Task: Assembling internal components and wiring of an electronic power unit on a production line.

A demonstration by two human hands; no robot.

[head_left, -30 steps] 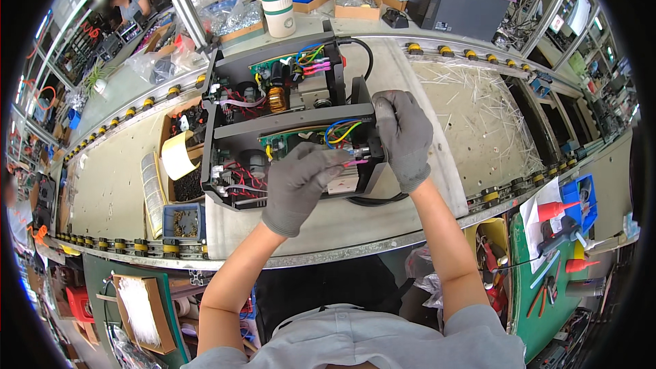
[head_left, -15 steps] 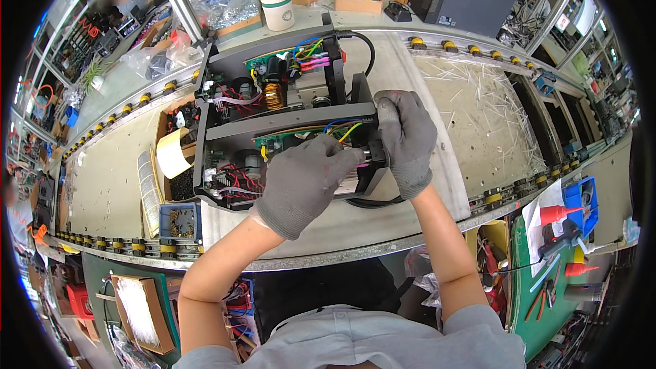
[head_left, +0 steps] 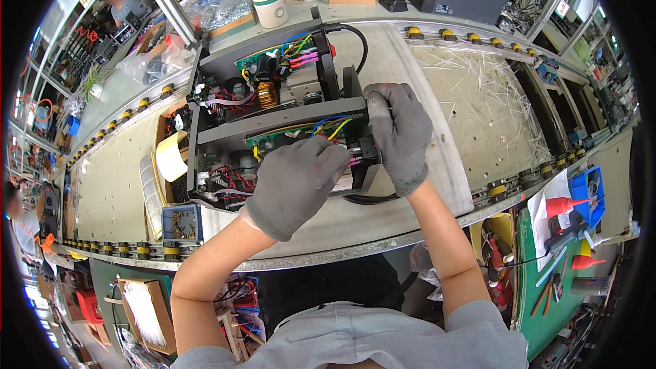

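Two dark metal equipment housings lie side by side with their insides exposed. The far one (head_left: 212, 123) shows a copper coil (head_left: 267, 95) and coloured wires. My gloved left hand (head_left: 297, 181) is closed over the nearer housing (head_left: 287, 123), its fingertips beside pink wire ends and a small black part (head_left: 367, 147) at the right end panel. What those fingers pinch, if anything, is hidden. Against the outer side of that panel, my gloved right hand (head_left: 402, 137) has its fingers curled and pressed together; their grip is concealed. Blue and yellow wires (head_left: 336, 127) rise between the hands.
A blue bin of small brass-coloured parts (head_left: 181, 224) stands left of the housings. Black cable (head_left: 365, 48) loops behind them. Rollers (head_left: 495, 191) line the conveyor edges. White strips (head_left: 502, 96) litter the right section. Pliers (head_left: 544, 295) lie on a green mat.
The view has shifted slightly. My left fingertips have drawn a little left from the black part, which shows more now. My right hand stays at the end panel.
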